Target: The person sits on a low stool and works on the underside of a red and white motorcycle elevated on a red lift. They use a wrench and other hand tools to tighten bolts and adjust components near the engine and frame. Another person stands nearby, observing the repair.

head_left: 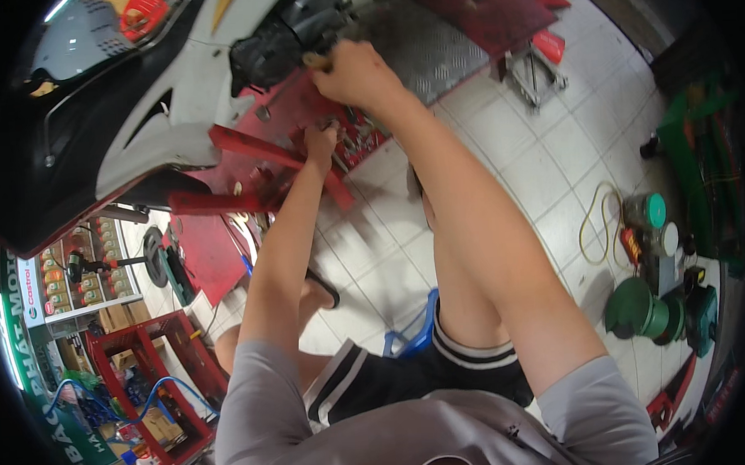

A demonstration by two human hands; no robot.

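My right hand (359,73) is closed around a small yellowish object (317,62), whose end sticks out past the thumb side. It is close beside the dark engine area (265,58) of a white and black motorbike (167,100). Lower and to the left, my left hand (322,143) is at the edge of a red tray (374,143) with several metal tools in it. Its fingers are curled together, and what they hold, if anything, is too small to make out.
The motorbike stands on a red lift with a treadplate (431,55). Red lift arms (256,146) reach past my left forearm. A metal stand (534,80) is on the tiles at far right. Jars (644,211) and green equipment (633,308) stand right; a red rack (146,367) stands left.
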